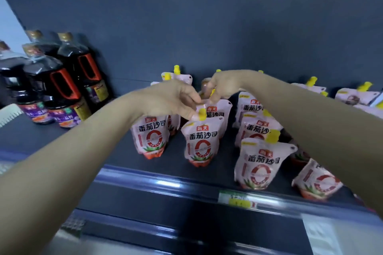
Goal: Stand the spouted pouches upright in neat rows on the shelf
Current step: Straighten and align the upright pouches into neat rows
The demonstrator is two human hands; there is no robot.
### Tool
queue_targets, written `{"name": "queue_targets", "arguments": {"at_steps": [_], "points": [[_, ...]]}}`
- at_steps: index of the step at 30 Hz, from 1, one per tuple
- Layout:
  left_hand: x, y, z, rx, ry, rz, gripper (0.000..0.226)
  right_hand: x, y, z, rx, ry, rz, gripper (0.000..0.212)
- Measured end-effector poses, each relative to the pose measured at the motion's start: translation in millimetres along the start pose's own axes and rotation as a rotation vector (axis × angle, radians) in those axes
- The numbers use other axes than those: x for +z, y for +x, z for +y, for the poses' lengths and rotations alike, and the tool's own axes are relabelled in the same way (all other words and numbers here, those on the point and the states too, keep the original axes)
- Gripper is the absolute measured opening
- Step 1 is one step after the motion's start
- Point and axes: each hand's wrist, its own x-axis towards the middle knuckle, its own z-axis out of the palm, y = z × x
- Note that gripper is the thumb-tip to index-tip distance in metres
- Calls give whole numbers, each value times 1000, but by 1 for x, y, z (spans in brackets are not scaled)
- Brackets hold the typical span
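Head view: both hands, left [174,99] and right [221,87], pinching soft, floppy pouch [215,109] behind front pouch [202,143]; best held near stiff spout.

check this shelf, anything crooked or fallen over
Yes. At the far right, several pouches lie flat near the back panel instead of standing. The front-right pouch leans sideways, out of line with the upright pouch beside it. No spill shows.

The front pouches [202,143] are showing a red badge reading 海天 above black characters 番茄沙司, with a large red 0 beneath. The dark bottles [51,93] at left are wearing purple labels, partly legible as 一品鲜. The shelf-edge price tag [238,200] is too blurred to read.
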Motion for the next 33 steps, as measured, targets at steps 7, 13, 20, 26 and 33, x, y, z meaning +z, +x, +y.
{"name": "queue_targets", "arguments": {"at_steps": [7, 13, 20, 26, 33], "points": [[40, 25, -24, 68, 228, 51, 17, 19, -9, 0, 152, 50, 183, 26], [42, 24, -27, 157, 270, -66, 16, 23, -17, 4, 200, 69, 173, 24], [32, 16, -38, 162, 286, -94, 12, 25, -13, 2, 176, -23, 118, 20], [34, 17, -42, 158, 241, -87, 9, 24, -12, -2, 143, -68, 72, 24], [36, 17, -40, 151, 201, -107, 4, 24, -5, 0, 166, 125, 40, 21]]}}
